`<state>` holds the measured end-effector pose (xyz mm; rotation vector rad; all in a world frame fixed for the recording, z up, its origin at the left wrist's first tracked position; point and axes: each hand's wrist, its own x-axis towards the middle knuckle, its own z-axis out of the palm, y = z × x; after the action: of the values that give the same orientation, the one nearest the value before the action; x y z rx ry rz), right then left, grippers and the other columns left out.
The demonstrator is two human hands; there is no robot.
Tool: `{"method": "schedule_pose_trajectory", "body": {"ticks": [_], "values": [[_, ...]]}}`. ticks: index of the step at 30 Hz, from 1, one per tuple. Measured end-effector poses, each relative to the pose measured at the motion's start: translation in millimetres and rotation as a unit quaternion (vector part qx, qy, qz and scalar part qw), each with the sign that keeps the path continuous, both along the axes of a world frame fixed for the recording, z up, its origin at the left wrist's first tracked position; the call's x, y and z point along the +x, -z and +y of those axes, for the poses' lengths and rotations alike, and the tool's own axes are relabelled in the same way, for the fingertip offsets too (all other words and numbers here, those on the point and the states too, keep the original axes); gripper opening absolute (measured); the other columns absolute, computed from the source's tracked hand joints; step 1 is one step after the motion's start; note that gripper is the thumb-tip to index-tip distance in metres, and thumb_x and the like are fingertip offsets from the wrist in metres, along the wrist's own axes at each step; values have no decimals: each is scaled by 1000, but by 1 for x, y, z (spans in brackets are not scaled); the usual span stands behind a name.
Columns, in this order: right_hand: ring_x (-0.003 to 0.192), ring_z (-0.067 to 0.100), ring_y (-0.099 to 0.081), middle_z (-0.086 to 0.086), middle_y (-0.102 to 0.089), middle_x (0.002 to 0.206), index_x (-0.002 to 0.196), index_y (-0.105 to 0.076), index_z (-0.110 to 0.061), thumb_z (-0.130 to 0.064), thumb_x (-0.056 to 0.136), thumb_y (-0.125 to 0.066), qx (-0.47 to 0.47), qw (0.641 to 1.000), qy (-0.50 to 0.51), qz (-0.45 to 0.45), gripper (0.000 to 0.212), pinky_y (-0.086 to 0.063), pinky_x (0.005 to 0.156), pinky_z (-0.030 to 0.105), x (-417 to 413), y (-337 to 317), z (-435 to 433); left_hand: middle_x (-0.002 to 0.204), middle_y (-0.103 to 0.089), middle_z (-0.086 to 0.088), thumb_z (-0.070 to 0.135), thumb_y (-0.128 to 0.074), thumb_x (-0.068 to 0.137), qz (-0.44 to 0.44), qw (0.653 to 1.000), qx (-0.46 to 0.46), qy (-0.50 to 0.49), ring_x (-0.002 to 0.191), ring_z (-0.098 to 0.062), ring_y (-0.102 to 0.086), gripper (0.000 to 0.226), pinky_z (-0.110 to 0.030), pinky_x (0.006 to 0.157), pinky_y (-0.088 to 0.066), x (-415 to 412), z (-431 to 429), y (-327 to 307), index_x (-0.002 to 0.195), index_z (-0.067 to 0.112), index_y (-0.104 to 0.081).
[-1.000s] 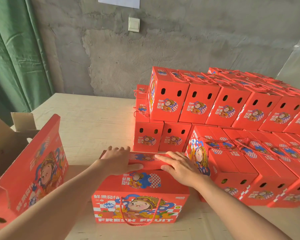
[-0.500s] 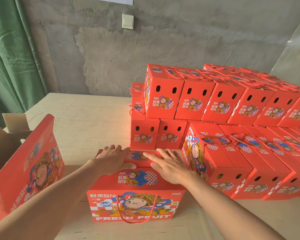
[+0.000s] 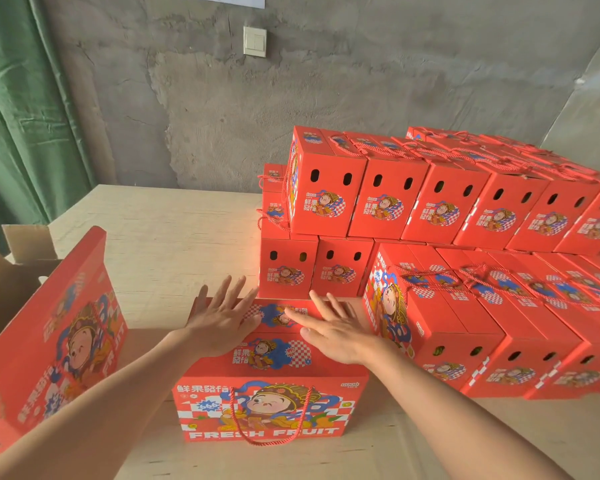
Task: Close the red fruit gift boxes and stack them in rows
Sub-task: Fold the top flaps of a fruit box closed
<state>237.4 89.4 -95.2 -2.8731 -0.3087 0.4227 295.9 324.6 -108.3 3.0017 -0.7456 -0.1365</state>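
Note:
A red fruit gift box with a cartoon figure and a red rope handle stands on the table right in front of me. Its top flaps are folded down. My left hand lies flat on the left of the top, fingers spread. My right hand rests flat on the right of the top, fingers straight and lifted a little. Neither hand holds anything. To the right, closed red boxes stand in rows, with a second layer of closed boxes stacked behind them.
An open red box leans at the left, next to a brown cardboard carton. The pale wooden table runs back to a grey concrete wall. A green curtain hangs at the left.
Both hands have straightened and spread their fingers on the box top, sliding slightly towards the far edge. The box has stayed in place.

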Motion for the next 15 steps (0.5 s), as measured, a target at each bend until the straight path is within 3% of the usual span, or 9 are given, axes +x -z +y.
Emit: {"method": "schedule_pose_trajectory", "body": {"ticks": [5,8,12,15], "values": [[144,11,18,-18,14,154,133,-10,-64,-48,100,-27,57,995,-18,-80,40,10,115,38,-12,9,-32,153,27,2,54,-3,96,-24,996,-45,-71,138,-15,29,62,-44,110,22,-46,-1,9,148,27,15],[144,13,19,-13,9,157,132,-19,-66,-52,97,-34,89,992,5,-94,41,11,114,41,-9,14,-35,156,20,4,53,-3,95,-30,992,-72,-95,138,-12,27,63,-40,110,21,-82,-14,19,150,25,11],[140,16,-14,-6,-23,149,137,-34,-54,-50,96,-40,90,987,23,-132,42,-12,114,35,-8,12,-31,159,10,6,59,5,91,-67,991,-65,-96,145,-17,15,68,-46,115,9,-83,-20,23,151,28,4],[132,19,-24,-5,-31,141,138,-33,-54,-54,94,-38,63,982,67,-166,44,-20,109,35,-15,18,-23,158,3,13,65,18,78,-78,994,-67,-48,146,-15,8,81,-48,113,13,-66,-9,20,150,35,-4]]}}
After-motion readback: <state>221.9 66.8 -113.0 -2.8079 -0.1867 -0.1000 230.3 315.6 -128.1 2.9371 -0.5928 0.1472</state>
